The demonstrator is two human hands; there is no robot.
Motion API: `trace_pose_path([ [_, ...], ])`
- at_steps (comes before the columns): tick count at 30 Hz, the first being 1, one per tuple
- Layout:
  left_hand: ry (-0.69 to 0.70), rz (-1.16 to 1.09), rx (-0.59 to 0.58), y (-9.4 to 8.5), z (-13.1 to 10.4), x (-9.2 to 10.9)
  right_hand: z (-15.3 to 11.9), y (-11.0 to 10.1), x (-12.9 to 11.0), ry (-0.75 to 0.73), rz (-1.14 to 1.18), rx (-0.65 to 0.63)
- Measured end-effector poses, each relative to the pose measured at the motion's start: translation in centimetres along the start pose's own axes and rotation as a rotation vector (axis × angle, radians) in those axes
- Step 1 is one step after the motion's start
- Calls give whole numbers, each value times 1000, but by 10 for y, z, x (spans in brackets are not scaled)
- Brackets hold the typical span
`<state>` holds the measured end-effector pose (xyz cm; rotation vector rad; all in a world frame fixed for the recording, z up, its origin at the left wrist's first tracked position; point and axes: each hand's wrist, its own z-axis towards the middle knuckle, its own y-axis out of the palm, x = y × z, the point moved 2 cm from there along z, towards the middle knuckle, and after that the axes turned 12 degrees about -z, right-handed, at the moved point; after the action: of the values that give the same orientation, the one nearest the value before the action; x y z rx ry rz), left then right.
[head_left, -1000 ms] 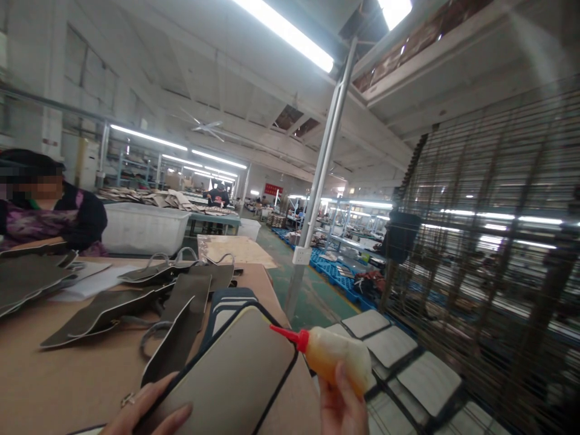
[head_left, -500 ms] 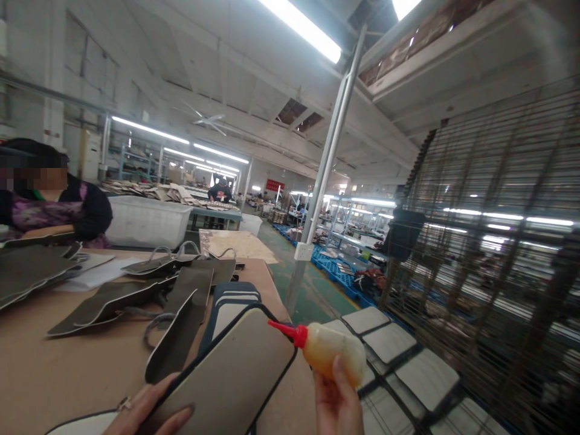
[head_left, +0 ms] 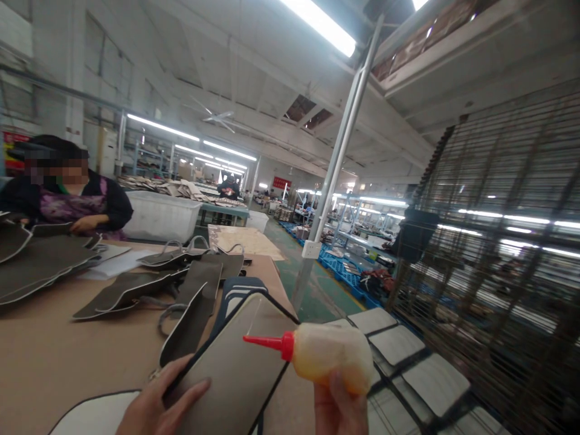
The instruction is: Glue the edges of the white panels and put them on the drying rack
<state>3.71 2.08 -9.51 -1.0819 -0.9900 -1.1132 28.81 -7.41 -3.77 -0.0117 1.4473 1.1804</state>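
A light grey panel with a dark edge (head_left: 235,362) is held tilted by my left hand (head_left: 161,399), whose thumb lies on its face and whose fingers wrap the left edge. My right hand (head_left: 341,402) grips a translucent bottle of yellowish liquid (head_left: 333,356) lying nearly level. Its red nozzle (head_left: 267,342) points left in front of the panel's upper part, where a thin shiny line shows. Whether the tip touches the panel I cannot tell. Behind the panel are stacked dark-edged pieces (head_left: 242,287). Another pale piece (head_left: 97,414) lies at the lower left.
Brown panels with handles (head_left: 124,290) lie over the table (head_left: 113,344). A person (head_left: 75,193) works across it at the left, beside a white bin (head_left: 161,214). A metal post (head_left: 339,145) stands beyond the table; pale panels (head_left: 435,380) and a wire rack (head_left: 507,254) are right.
The bottle has turned more level and its nozzle has moved left across the panel. The view has shifted slightly, moving the background right. The person's hand at the left has moved.
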Motion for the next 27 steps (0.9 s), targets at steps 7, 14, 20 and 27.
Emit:
trace_pose_path([
  [7, -102, -327, -389, 17, 21, 29, 32, -19, 7, -294, -546, -16],
  [14, -247, -500, -437, 14, 30, 27, 6, -38, 28, -178, -497, -206],
  [20, -264, -493, -418, 13, 37, 36, -1, -21, 24, -125, -380, -235],
  [27, -310, -618, -502, 19, 34, 37, 32, -11, 19, -202, -511, -193],
])
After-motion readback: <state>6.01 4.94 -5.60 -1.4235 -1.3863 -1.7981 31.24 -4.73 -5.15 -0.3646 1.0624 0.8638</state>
